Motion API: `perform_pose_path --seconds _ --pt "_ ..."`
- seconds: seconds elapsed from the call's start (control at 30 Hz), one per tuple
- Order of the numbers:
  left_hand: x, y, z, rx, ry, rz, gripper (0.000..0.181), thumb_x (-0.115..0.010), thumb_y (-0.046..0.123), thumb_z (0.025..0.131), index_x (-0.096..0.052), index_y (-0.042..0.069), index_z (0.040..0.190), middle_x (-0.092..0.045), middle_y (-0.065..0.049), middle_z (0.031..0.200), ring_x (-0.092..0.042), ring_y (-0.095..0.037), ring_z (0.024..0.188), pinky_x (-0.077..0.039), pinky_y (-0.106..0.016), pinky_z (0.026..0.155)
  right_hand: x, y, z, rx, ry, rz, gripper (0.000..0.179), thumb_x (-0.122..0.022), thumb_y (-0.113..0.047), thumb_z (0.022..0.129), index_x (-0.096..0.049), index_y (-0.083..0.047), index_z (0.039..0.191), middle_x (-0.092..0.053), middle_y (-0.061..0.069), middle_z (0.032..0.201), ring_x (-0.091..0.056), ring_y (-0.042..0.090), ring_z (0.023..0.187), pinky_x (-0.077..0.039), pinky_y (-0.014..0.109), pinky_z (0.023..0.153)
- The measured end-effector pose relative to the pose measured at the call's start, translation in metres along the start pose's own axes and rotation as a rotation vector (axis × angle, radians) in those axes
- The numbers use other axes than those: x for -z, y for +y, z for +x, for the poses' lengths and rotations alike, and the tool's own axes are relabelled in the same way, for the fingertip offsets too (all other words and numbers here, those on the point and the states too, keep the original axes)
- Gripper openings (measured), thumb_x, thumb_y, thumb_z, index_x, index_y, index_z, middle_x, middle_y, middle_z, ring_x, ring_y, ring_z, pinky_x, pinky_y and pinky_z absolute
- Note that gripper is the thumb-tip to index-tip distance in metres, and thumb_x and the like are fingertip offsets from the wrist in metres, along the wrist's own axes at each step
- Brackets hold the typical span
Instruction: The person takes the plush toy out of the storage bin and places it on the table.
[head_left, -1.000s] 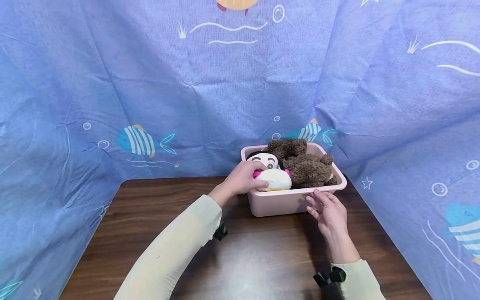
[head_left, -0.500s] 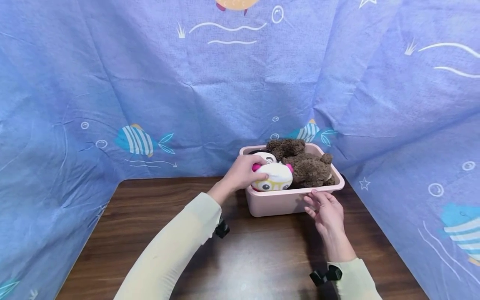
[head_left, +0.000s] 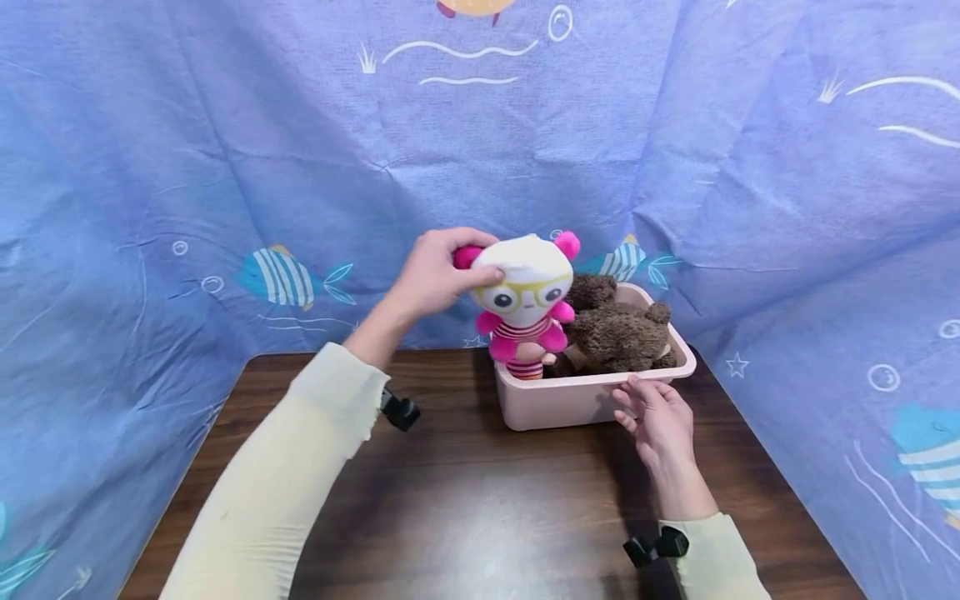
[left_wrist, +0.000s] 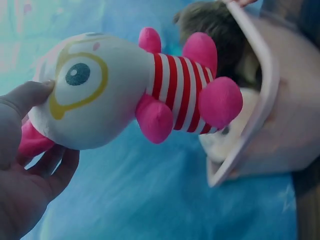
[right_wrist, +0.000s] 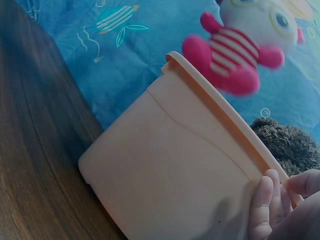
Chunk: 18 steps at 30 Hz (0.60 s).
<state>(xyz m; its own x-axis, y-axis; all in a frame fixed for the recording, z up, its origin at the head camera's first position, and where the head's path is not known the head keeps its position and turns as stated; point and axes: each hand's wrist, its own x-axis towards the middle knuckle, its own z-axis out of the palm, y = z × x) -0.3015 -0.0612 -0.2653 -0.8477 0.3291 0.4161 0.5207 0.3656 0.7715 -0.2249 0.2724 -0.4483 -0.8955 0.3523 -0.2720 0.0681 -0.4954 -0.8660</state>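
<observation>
My left hand [head_left: 438,271] pinches a plush toy [head_left: 525,292] by one side of its big white head. The toy has yellow glasses, pink ears and limbs, and a red-and-white striped body. It hangs upright over the left part of a pale pink plastic bin [head_left: 555,408], its feet clear of the rim in the right wrist view. At the bin's front rim, my right hand [head_left: 663,425] grips the edge, thumb on top and fingers [right_wrist: 262,205] against the outer wall. Inside lie a brown shaggy plush animal [head_left: 618,333] and a pale plush toy [left_wrist: 215,145], partly hidden.
The bin stands near the back right of a dark wood table [head_left: 450,500]. Behind and to both sides hangs a blue cloth [head_left: 420,192] printed with fish. Black camera mounts [head_left: 399,410] sit at both wrists.
My left hand has lifted the pink-and-white plush toy up out of the bin and slightly left, its face turning into view. My right hand stays on the rim.
</observation>
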Motion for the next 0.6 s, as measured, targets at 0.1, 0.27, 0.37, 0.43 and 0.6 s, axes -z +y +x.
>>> perform_pose_path --seconds 0.1,0.27,0.37,0.43,0.6 --pt "0.023 -0.004 -0.005 -0.017 0.035 0.003 0.034 -0.084 0.02 0.085 -0.077 0.014 0.118 -0.076 -0.007 0.103 -0.066 -0.017 0.086 -0.056 -0.028 0.07 0.004 0.0 0.0 -0.005 0.005 -0.005 0.009 -0.067 -0.009 0.099 -0.059 -0.012 0.096 -0.077 -0.001 0.082 -0.076 0.012 0.072 -0.057 0.027 0.051" --pt "0.057 -0.028 -0.019 0.015 0.024 0.103 0.034 -0.081 0.023 0.09 -0.075 0.015 0.123 -0.073 -0.008 0.104 -0.061 -0.018 0.09 -0.053 -0.029 0.07 0.01 -0.003 -0.001 -0.013 -0.004 -0.013 0.01 -0.069 -0.01 0.098 -0.06 -0.012 0.096 -0.079 0.001 0.082 -0.077 0.013 0.073 -0.058 0.028 0.051" --pt "0.074 -0.051 -0.029 0.085 0.018 0.174 0.035 -0.078 0.025 0.093 -0.073 0.015 0.126 -0.071 -0.01 0.105 -0.057 -0.021 0.092 -0.05 -0.031 0.071 0.011 -0.004 -0.002 -0.013 -0.021 -0.017 0.01 -0.069 -0.01 0.098 -0.059 -0.012 0.096 -0.079 0.001 0.083 -0.077 0.014 0.073 -0.058 0.029 0.052" --pt "0.085 -0.07 -0.037 0.139 0.029 0.214 0.036 -0.077 0.027 0.094 -0.072 0.015 0.127 -0.07 -0.012 0.108 -0.058 -0.022 0.093 -0.05 -0.031 0.073 0.011 -0.005 -0.001 -0.014 -0.038 -0.022 0.011 -0.069 -0.011 0.098 -0.059 -0.012 0.098 -0.079 0.001 0.083 -0.077 0.014 0.074 -0.058 0.029 0.052" --pt "0.114 -0.117 -0.064 0.278 0.071 0.271 0.04 -0.076 0.031 0.095 -0.07 0.013 0.13 -0.071 -0.015 0.118 -0.062 -0.026 0.099 -0.053 -0.031 0.074 0.009 -0.002 0.003 -0.019 -0.095 -0.046 0.011 -0.07 -0.011 0.098 -0.059 -0.013 0.096 -0.079 0.001 0.084 -0.077 0.013 0.074 -0.059 0.029 0.054"
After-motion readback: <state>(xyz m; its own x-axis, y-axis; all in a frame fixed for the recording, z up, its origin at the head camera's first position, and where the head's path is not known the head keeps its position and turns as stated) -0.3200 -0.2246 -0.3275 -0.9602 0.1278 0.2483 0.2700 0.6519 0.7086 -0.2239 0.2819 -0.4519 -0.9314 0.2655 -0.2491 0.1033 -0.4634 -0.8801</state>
